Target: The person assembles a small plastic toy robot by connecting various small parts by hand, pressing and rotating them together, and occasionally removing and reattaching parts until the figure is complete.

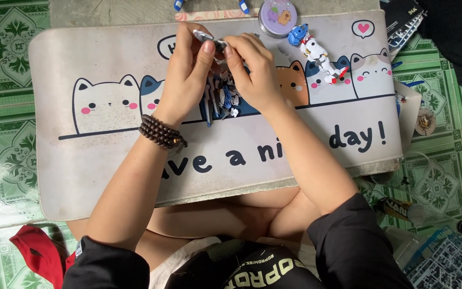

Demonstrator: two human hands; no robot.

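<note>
A small grey model part (208, 37) is held above a cat-printed mat (102, 171), pinched between the fingertips of the left hand (188, 75) and the right hand (252, 72); both grips are closed tight on it. A cluster of loose blue and white model pieces (221, 99) is seen on the mat just beneath the hands. A partly assembled white and blue robot figure (316, 53) is laid near the right hand, beside a round lidded tin (277, 16). A dark beaded bracelet (160, 132) is worn on the left wrist.
</note>
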